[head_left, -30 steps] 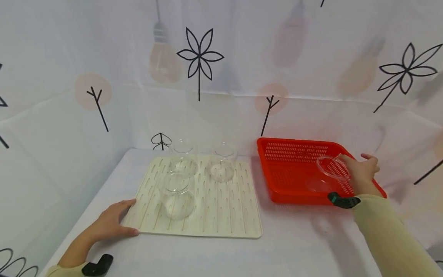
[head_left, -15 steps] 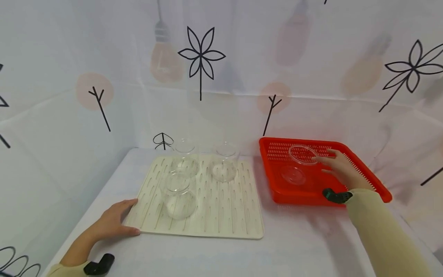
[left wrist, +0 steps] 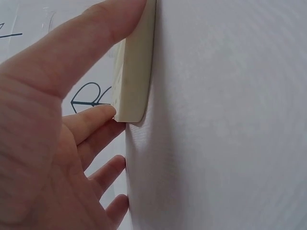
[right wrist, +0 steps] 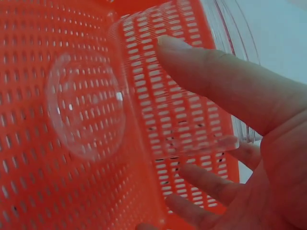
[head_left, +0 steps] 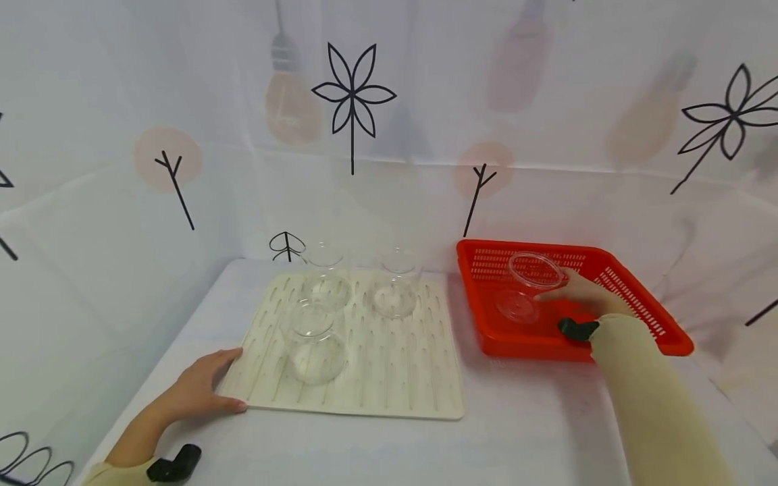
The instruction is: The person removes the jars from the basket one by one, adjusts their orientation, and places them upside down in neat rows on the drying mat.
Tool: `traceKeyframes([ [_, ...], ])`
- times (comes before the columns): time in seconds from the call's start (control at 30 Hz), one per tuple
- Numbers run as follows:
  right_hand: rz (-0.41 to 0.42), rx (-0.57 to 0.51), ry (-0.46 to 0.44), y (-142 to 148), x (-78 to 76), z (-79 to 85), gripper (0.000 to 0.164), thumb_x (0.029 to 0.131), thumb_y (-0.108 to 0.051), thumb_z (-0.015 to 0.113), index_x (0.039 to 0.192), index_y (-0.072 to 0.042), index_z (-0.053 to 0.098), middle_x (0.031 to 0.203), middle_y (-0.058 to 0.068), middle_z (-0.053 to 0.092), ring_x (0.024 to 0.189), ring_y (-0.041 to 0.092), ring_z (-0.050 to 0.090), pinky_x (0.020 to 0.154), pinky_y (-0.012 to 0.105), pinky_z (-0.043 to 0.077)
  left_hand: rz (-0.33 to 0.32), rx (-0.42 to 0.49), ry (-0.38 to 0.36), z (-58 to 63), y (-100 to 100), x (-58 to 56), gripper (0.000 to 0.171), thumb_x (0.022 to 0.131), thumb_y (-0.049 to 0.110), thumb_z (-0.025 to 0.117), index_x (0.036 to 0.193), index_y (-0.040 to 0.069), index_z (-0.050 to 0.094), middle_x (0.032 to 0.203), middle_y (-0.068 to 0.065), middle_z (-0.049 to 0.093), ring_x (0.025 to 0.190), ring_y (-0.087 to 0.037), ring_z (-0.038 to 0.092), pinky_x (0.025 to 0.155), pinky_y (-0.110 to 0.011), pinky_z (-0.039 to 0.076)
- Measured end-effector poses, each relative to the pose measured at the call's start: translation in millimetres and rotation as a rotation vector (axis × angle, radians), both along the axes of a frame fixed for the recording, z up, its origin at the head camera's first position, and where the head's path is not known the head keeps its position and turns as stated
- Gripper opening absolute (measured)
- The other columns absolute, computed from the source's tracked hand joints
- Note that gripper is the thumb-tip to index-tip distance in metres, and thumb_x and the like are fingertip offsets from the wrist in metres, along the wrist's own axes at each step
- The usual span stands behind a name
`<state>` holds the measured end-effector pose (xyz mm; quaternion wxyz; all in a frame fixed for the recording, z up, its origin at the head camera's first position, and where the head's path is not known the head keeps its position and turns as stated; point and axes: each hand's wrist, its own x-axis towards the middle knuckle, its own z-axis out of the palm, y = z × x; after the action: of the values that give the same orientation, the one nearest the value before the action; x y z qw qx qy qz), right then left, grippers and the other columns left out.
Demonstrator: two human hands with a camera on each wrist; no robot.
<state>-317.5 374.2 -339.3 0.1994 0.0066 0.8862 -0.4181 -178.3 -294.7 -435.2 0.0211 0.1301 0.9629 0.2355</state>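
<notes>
A clear cup stands wide rim up in the red basket. My right hand is at its right side, thumb on the near wall and index finger by the rim. In the right wrist view, the thumb crosses the cup's wall while the other fingers spread below it. On the cream ribbed mat, three clear cups stand narrower end up: front left, back left and back right. My left hand rests at the mat's front left corner, fingers and thumb spread.
The mat and basket lie side by side on a white-covered table. A printed white cloth hangs close behind them and along the left. The basket's raised perforated walls surround the cup.
The clear cup shifted left inside the basket between one second and half a second ago. My right hand moved left, came away from it, then closed in on it again. The left hand stayed put.
</notes>
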Motion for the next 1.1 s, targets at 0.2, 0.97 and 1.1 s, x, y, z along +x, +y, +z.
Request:
traceKeyframes([
  [0.2, 0.057, -0.069, 0.087, -9, -5.1, -3.3, 0.076, 0.086, -0.028, 0.068, 0.142, 0.001, 0.025, 0.136, 0.024, 0.037, 0.123, 0.04, 0.03, 0.098, 0.061, 0.029, 0.015, 0.005, -0.021, 0.3, 1, 1.6, 0.103, 0.058, 0.056, 0.08, 0.134, -0.005, 0.043, 0.132, -0.028, 0.043, 0.12, -0.05, 0.035, 0.094, -0.063, 0.029],
  [0.97, -0.087, -0.076, 0.087, -28, 4.7, 21.7, 0.097, 0.082, -0.043, 0.069, 0.143, 0.0, 0.007, 0.138, 0.025, 0.026, 0.122, 0.043, 0.031, 0.091, 0.054, 0.042, -0.002, 0.014, -0.015, 5.5, 2, 2.4, 0.103, 0.058, 0.053, 0.081, 0.133, -0.007, 0.043, 0.131, -0.03, 0.044, 0.12, -0.051, 0.036, 0.094, -0.063, 0.031],
  [1.1, -0.097, -0.099, 0.104, -33, 8.7, 27.3, 0.104, 0.079, -0.046, 0.07, 0.144, 0.0, 0.003, 0.139, 0.025, 0.024, 0.121, 0.043, 0.033, 0.093, 0.054, 0.041, -0.014, 0.016, -0.016, 7.0, 1, 3.5, 0.101, 0.059, 0.049, 0.083, 0.132, -0.008, 0.043, 0.131, -0.031, 0.044, 0.119, -0.052, 0.036, 0.093, -0.063, 0.031],
])
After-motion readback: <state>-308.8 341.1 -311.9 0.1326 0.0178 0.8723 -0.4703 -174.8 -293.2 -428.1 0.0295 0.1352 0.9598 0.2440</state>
